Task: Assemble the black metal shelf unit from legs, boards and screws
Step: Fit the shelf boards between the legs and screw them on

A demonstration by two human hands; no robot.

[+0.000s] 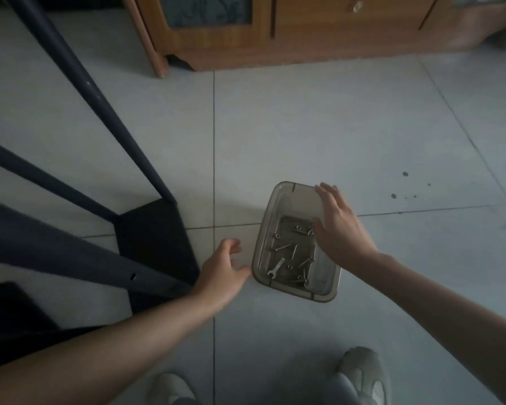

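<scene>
A clear plastic tray (278, 197) lies on the tiled floor and holds several screws (293, 250) and a small wrench (276, 268). My right hand (338, 226) hovers over the tray's right side with fingers straight and holds nothing. Just left of the tray, my left hand (221, 271) hangs with loosely curled fingers, its thumb near the tray's left rim, empty. The black shelf unit stands at the left: dark legs (100, 112) slant down to a black board (155, 241).
A wooden cabinet (304, 33) stands along the far wall. Light floor tiles (319, 127) spread between it and the tray. My two shoes (362, 375) show at the bottom edge. A dark spot cluster marks the floor at right.
</scene>
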